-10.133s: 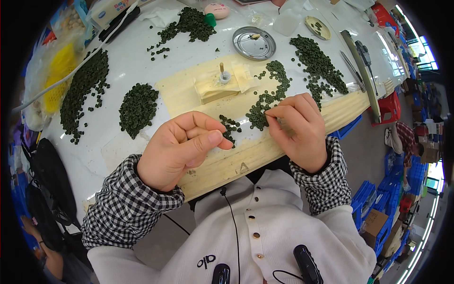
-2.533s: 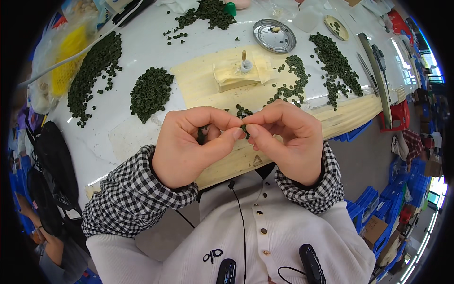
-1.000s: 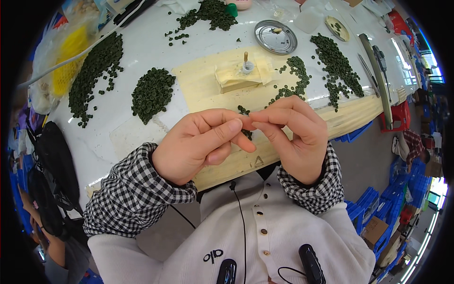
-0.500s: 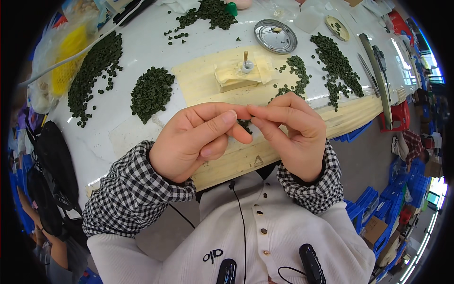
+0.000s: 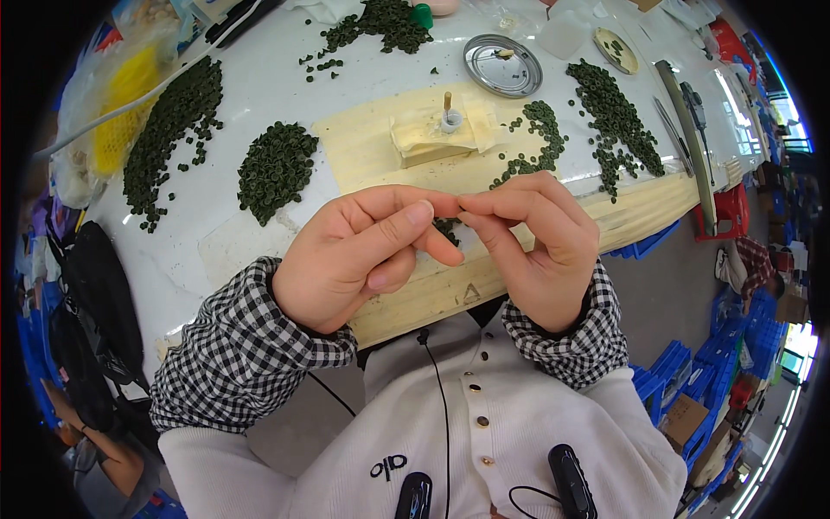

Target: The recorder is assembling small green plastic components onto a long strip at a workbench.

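My left hand [image 5: 341,251] and my right hand [image 5: 545,246] meet at the fingertips over the near edge of the pale board [image 5: 406,294]. On the left, the thumb presses against the index finger. The right thumb and index finger are pinched together, touching the left index fingertip. Whatever they hold is hidden or too small to make out. Below the fingers a few small dark green pieces [image 5: 447,230] show. Beyond my hands, a tape-covered block [image 5: 437,156] carries a small white cup [image 5: 451,123] with a thin brown stick [image 5: 447,102] upright in it.
Small dark green ring-like pieces lie in a mound [image 5: 277,173], a long heap at left [image 5: 177,121], a far pile [image 5: 389,30] and heaps at right [image 5: 618,125]. A round metal dish [image 5: 501,85], a yellowish dish [image 5: 629,65] and tweezers [image 5: 673,134] lie farther off.
My right hand has shifted very slightly, its pinched fingertips still at the left index fingertip. My left hand is nearly still. At the lower left, another person's arm has moved.
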### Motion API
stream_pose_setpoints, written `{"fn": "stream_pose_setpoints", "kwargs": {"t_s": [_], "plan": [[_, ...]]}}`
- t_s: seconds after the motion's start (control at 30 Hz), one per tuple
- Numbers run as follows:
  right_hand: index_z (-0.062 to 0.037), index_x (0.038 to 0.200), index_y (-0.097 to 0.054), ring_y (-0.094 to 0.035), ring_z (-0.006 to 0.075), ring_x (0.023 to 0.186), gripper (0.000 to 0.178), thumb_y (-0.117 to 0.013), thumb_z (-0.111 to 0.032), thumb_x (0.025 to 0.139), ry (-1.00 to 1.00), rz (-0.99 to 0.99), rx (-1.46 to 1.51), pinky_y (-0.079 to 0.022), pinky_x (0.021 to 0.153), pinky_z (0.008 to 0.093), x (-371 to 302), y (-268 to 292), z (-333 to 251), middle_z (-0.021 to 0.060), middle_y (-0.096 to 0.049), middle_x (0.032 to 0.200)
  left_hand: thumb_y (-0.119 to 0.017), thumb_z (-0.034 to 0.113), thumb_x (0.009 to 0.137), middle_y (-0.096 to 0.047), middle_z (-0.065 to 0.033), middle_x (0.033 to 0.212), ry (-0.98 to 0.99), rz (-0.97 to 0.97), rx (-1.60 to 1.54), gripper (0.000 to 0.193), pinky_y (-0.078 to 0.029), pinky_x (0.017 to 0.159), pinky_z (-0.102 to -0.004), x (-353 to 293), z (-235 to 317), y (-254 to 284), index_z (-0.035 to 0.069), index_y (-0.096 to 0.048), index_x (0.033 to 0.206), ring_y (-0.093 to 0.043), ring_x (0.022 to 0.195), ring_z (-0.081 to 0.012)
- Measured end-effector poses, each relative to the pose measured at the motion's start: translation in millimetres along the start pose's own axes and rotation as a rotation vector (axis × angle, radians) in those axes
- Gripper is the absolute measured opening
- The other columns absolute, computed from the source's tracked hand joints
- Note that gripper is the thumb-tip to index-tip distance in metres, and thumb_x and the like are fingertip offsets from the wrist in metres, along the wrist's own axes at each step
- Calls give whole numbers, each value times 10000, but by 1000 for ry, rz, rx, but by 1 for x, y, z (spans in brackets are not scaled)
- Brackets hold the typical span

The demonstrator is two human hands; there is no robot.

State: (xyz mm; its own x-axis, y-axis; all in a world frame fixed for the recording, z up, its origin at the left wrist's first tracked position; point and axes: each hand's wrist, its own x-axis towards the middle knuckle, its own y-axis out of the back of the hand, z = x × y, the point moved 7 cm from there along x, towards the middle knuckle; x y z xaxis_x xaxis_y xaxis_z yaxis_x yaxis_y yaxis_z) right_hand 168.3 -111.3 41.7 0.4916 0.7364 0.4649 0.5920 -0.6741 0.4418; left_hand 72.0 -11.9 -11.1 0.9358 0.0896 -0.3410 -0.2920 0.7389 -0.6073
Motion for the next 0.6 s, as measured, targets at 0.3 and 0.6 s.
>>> {"fn": "stream_pose_setpoints", "kwargs": {"t_s": [0.3,0.6], "plan": [[24,859,-637,-607,137,682,112,-649,55,752,-90,-27,140,-504,612,228,-1,-1,7,90,-597,797,-382,212,977,-600,-32,728,49,-6,23,286,-268,430,-159,-1,-4,6,-12,-534,1070,-312,455,-21],[24,862,-635,-607,144,680,111,-646,52,755,-86,-8,129,-506,608,233,-2,1,6,95,-594,799,-419,142,952,-609,-73,922,-45,8,-72,219,-286,467,-149,2,0,1,5,-519,1090,-324,516,-18]]}}
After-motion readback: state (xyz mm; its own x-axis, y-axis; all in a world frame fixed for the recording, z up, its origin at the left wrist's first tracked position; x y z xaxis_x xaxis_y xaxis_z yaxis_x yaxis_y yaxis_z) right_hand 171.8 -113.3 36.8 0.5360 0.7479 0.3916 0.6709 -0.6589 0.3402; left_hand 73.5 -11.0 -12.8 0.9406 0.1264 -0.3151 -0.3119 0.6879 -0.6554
